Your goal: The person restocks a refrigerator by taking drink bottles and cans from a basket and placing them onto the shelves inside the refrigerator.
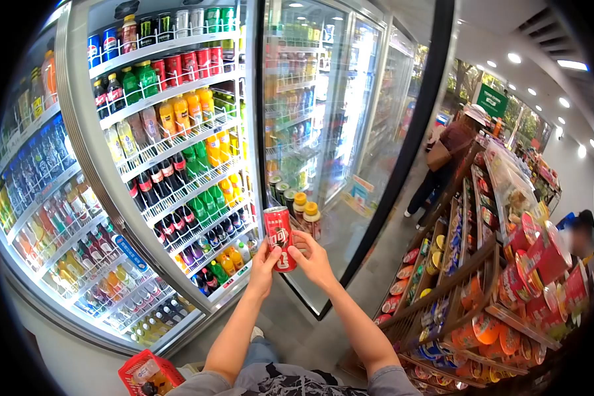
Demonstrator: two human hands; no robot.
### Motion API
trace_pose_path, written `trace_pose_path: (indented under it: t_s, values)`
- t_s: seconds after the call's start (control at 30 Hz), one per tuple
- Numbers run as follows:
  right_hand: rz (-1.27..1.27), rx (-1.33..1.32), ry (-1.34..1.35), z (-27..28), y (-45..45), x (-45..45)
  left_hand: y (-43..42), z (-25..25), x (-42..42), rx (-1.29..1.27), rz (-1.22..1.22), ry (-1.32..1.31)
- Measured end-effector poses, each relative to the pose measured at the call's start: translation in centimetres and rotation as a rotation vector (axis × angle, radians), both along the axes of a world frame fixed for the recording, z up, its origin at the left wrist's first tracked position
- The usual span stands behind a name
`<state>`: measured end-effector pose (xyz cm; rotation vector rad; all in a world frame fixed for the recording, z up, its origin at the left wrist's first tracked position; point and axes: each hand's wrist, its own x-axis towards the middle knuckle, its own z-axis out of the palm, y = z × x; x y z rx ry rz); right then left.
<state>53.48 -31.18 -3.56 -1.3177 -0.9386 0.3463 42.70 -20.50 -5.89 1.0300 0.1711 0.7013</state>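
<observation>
A red soda can (281, 228) with white lettering stands upright between my two hands, in front of the open fridge door. My left hand (264, 264) wraps its lower left side, and my right hand (308, 255) grips it from the right with the thumb on the front. Behind the can, the glass door (350, 218) swings out with its dark frame. To the left, the lit fridge shelves (178, 142) hold rows of bottles and cans, among them several red cans (190, 65) on the second shelf.
A red shopping basket (137, 371) with items in it is at the lower left. Snack shelves (465, 290) with cup noodles line the right side of the aisle. Further down it, a person (454, 148) in a hat stands; another person's head (579, 231) shows at far right.
</observation>
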Motion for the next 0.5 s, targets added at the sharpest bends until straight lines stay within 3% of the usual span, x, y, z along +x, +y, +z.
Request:
trace_pose_path:
  t_s: [0.27,0.5]
  values:
    - [0.253,0.026,0.108,-1.0,14.6,3.3,12.6,0.8,1.0,0.063,0.082,0.000]
    - [0.315,0.214,0.079,3.0,31.2,5.6,27.7,7.5,2.3,0.310,0.190,0.005]
